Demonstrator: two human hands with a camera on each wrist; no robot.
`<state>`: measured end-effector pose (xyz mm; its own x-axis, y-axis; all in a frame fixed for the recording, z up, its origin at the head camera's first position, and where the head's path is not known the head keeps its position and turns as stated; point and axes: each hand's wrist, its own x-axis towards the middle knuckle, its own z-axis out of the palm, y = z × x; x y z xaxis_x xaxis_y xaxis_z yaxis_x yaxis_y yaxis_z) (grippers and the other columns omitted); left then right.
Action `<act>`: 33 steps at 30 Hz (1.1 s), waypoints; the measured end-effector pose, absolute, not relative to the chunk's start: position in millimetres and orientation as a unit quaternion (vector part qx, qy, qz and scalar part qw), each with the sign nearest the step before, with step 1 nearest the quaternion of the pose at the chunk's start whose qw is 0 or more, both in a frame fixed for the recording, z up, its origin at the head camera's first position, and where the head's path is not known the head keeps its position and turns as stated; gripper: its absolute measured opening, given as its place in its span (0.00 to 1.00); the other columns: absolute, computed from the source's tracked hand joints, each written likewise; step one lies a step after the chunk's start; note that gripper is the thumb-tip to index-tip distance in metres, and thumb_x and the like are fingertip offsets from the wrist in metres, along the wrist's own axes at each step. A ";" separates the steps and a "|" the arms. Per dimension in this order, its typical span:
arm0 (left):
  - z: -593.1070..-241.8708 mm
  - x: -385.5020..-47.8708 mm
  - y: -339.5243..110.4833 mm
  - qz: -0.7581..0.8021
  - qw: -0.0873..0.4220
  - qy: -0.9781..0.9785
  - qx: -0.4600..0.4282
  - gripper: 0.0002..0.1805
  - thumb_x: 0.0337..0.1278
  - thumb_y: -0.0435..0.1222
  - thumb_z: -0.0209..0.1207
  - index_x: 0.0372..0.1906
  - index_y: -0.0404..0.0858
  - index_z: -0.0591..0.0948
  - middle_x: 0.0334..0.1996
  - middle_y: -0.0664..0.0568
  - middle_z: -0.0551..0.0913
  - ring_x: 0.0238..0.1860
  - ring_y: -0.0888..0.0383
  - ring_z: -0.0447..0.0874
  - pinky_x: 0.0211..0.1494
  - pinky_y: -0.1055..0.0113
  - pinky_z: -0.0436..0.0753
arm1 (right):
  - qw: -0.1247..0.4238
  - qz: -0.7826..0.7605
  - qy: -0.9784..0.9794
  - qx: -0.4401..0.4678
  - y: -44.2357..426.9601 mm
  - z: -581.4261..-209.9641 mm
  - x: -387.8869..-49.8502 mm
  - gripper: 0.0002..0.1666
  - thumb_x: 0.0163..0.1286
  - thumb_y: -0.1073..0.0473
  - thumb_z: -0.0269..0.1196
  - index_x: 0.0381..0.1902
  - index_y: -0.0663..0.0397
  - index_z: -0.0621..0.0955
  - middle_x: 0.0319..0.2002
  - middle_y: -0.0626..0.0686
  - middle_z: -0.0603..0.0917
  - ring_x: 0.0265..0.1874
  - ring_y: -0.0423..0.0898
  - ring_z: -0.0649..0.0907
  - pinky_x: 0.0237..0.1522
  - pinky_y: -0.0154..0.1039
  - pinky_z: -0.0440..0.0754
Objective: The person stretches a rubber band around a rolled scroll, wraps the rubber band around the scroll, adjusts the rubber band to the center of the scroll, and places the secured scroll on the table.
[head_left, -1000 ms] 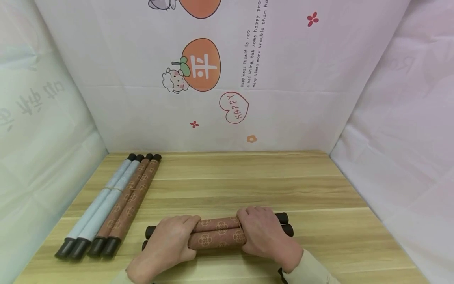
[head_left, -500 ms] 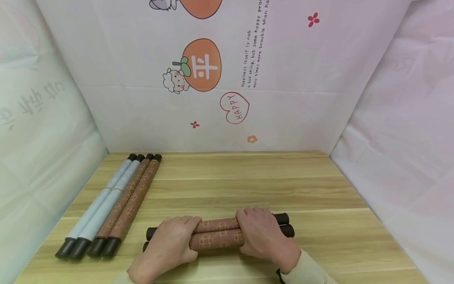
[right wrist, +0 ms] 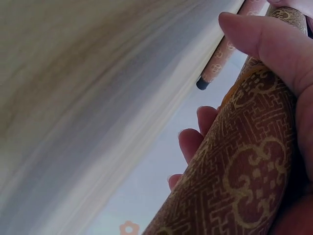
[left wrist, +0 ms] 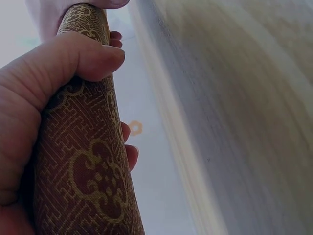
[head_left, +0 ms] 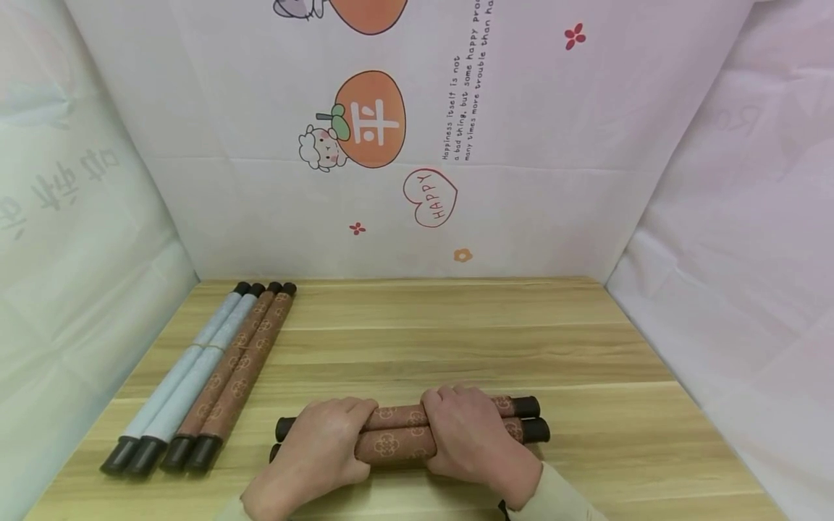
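Both hands grip a pair of brown scrolls [head_left: 394, 444] lying side by side, low in the head view. They have gold flower patterns and black end knobs [head_left: 536, 430]. My left hand [head_left: 322, 443] wraps round their left part, and its thumb [left wrist: 100, 61] lies along the patterned cloth in the left wrist view. My right hand [head_left: 465, 435] holds them right of the middle; brown cloth shows beyond it. An orange band [right wrist: 238, 87] crosses the scroll under the right hand in the right wrist view. Fingertips [right wrist: 190, 143] curl round the far side.
Two pale blue scrolls [head_left: 179, 367] and two brown scrolls [head_left: 237, 373] lie parallel on the left of the wooden table [head_left: 456, 340]. A thin tie [head_left: 207, 346] crosses the blue pair. White printed cloth [head_left: 521, 210] walls the back and both sides.
My right hand has shifted left along the scrolls, exposing more of their right end. The scrolls and my left hand have moved slightly right. The scrolls at the left stay put.
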<state>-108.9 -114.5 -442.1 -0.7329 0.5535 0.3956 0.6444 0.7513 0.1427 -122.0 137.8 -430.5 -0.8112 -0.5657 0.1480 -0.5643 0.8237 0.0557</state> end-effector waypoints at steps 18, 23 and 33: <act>-441.9 -106.9 -112.5 -0.139 0.155 -0.922 -0.326 0.31 0.28 0.40 0.74 0.50 0.42 0.85 0.39 0.57 0.88 0.37 0.60 0.87 0.36 0.60 0.85 | 0.092 -0.001 -0.951 0.295 127.2 -433.4 -118.6 0.35 0.45 0.34 0.77 0.42 0.49 0.79 0.30 0.47 0.81 0.28 0.44 0.81 0.32 0.43 0.81; -443.6 -107.2 -110.2 -0.148 0.154 -0.917 -0.337 0.29 0.30 0.39 0.74 0.49 0.43 0.85 0.37 0.59 0.87 0.34 0.62 0.85 0.33 0.63 0.83 | 0.082 0.018 -0.950 0.300 121.3 -435.0 -118.2 0.31 0.48 0.33 0.75 0.38 0.47 0.79 0.28 0.45 0.80 0.27 0.44 0.81 0.31 0.44 0.82; -444.6 -108.4 -110.3 -0.132 0.150 -0.921 -0.333 0.29 0.31 0.41 0.74 0.49 0.43 0.85 0.38 0.58 0.87 0.35 0.61 0.85 0.33 0.63 0.83 | 0.025 0.029 -0.955 0.295 123.0 -431.0 -119.5 0.48 0.45 0.22 0.76 0.54 0.46 0.79 0.38 0.46 0.84 0.37 0.45 0.84 0.41 0.48 0.85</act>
<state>-108.4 -110.3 -444.6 -0.7328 0.5747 0.3643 0.6540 0.7428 0.1435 -119.5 123.0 -431.0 -0.8246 -0.5619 0.0652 -0.5649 0.8241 -0.0415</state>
